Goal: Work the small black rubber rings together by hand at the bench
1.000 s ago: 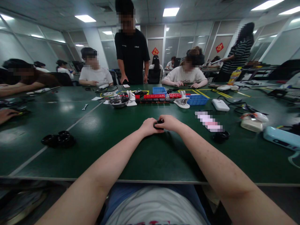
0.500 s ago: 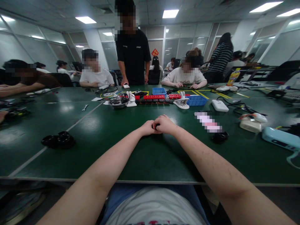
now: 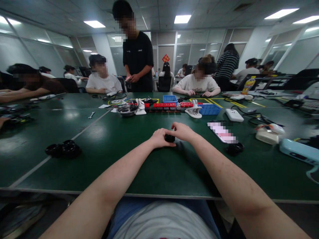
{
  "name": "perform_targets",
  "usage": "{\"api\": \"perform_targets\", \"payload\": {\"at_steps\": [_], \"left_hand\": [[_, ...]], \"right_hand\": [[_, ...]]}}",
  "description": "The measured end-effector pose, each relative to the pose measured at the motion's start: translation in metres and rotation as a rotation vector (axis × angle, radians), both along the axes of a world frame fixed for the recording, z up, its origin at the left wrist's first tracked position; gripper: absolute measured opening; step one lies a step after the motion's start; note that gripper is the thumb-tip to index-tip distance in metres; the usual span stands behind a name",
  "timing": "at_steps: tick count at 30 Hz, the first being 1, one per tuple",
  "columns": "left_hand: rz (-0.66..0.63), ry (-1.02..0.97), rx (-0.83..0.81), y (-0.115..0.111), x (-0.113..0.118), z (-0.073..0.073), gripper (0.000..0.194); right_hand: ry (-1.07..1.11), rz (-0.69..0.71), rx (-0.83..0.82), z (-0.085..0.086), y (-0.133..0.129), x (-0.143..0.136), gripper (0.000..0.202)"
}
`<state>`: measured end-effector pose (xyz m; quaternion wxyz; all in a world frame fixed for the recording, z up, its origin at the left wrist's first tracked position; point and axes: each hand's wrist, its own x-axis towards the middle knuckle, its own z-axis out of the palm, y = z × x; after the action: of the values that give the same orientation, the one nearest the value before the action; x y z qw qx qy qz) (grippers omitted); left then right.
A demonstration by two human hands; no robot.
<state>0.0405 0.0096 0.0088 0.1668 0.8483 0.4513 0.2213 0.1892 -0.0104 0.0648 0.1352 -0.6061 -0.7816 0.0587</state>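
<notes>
Just beyond the middle of the table, my left hand [image 3: 159,138] is wrapped round a small black part [image 3: 169,138], rounded and glossy-looking, its exact kind hidden by the fingers. My right hand [image 3: 183,130] reaches over from the other side, thumb and fingers curled in a pinch at the part's upper side. Similar black rounded pieces [image 3: 63,148] lie together at the left. Another black cup-like piece [image 3: 235,148] rests at the right, beside a phone [image 3: 222,132] with a lit screen.
The green table [image 3: 139,169] has a pale seam on the left and a small wrench [image 3: 92,115]. Farther back stand a metal bowl [image 3: 127,110], white clamps [image 3: 193,109], red blocks and blue bins [image 3: 210,109]. White and light-blue devices [image 3: 299,151] with cables lie right. Co-workers sit opposite.
My right hand has lifted and opened slightly away from the left, so more of the black part shows. Across the table, the standing person has drawn their hands together off the tabletop.
</notes>
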Motion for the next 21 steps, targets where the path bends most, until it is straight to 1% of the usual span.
{"api": "perform_targets", "payload": {"at_steps": [3,5,8,13,17,21], "left_hand": [[0.049,0.1,0.065,-0.0004,0.0014,0.001,0.076],[0.069,0.144,0.082,-0.0008,0.0024,0.0022,0.076],[0.063,0.171,0.103,-0.0018,0.0039,0.0037,0.067],[0.049,0.138,0.098,-0.003,0.0047,0.0046,0.054],[0.005,0.096,0.07,-0.0016,0.0027,0.0044,0.047],[-0.087,0.042,0.007,0.0023,-0.0006,0.0033,0.04]], "right_hand": [[-0.029,-0.025,-0.034,-0.0026,0.0002,-0.0008,0.046],[-0.038,-0.037,-0.041,-0.0036,0.0,-0.0023,0.045],[-0.042,-0.041,-0.042,-0.0041,-0.0001,-0.0041,0.043],[-0.031,-0.025,-0.057,-0.0043,0.0009,-0.0042,0.043],[-0.008,0.049,-0.072,-0.0031,0.0015,-0.0011,0.041],[0.025,0.201,-0.132,0.0007,0.0009,0.0039,0.031]]}}
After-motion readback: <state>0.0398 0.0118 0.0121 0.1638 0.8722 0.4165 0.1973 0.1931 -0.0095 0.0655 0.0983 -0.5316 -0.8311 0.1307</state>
